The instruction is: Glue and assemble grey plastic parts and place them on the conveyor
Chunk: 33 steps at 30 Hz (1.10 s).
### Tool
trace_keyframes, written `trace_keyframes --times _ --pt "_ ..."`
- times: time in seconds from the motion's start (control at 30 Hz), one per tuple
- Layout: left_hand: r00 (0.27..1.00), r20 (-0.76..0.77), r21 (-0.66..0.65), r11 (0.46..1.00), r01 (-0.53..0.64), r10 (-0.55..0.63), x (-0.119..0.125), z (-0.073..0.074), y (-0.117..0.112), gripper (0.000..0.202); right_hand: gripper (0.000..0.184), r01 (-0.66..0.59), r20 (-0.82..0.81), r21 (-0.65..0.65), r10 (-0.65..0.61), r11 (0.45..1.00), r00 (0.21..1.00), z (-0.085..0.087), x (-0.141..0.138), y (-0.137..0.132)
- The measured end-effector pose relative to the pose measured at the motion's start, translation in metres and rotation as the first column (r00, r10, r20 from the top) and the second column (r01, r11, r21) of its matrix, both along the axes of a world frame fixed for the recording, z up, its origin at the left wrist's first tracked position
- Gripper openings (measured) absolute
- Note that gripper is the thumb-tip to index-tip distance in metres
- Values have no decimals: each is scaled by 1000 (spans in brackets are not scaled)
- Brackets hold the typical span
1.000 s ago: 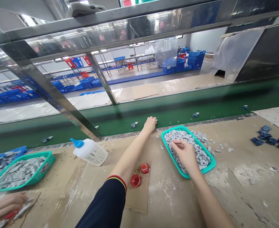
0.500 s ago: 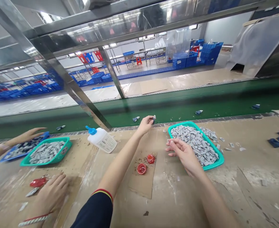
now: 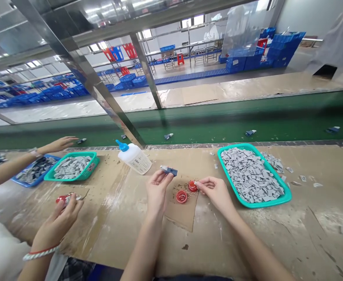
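Note:
My left hand [image 3: 159, 190] pinches a small dark-blue plastic part with a whitish end [image 3: 169, 170], held above the work surface. My right hand [image 3: 214, 191] has its thumb and fingers closed on a small pale piece [image 3: 197, 183], mostly hidden by the fingertips, at the rim of a red cap [image 3: 193, 186] with shiny liquid in it. A second red cap [image 3: 181, 196], also wet inside, sits beside it on a cardboard piece [image 3: 183, 216]. To the right of my right hand stands a teal basket [image 3: 287, 195] heaped with small grey pieces [image 3: 250, 173].
A white squeeze bottle [image 3: 136, 159] with a blue nozzle stands at the left. Beyond the table runs a green conveyor belt [image 3: 206, 121] carrying several blue parts. At the far left a co-worker's hands [image 3: 59, 214] work near another teal basket [image 3: 94, 164] and a blue tray [image 3: 32, 182].
My left hand has drawn back from the belt's edge with the blue part. My right hand has moved left and down from beside the basket to the red cap. The view has shifted.

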<state>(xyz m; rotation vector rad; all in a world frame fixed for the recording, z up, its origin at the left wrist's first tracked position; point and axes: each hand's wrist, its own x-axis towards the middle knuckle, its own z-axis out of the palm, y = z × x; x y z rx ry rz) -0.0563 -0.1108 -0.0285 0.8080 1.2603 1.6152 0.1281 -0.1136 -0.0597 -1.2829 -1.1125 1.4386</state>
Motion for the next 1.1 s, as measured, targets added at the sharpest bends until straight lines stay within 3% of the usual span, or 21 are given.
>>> trace_keyframes --times 0.27,0.53,0.83,1.1 --pt "999 13 -101 994 -41 42 -1 -8 -31 35 33 -28 52 -10 28 1000 998 -2 -2 1" --pt "1000 -31 -137 991 -7 3 11 -10 -36 33 36 -45 -47 -95 40 994 998 10 2 0" --pt "991 -36 -104 987 123 -128 37 -3 -39 28 28 -183 -204 -27 174 983 963 36 8 -10" --pt "981 -62 -132 976 173 -182 42 -2 -40 29 31 -272 -168 -56 259 961 951 30 8 -9"
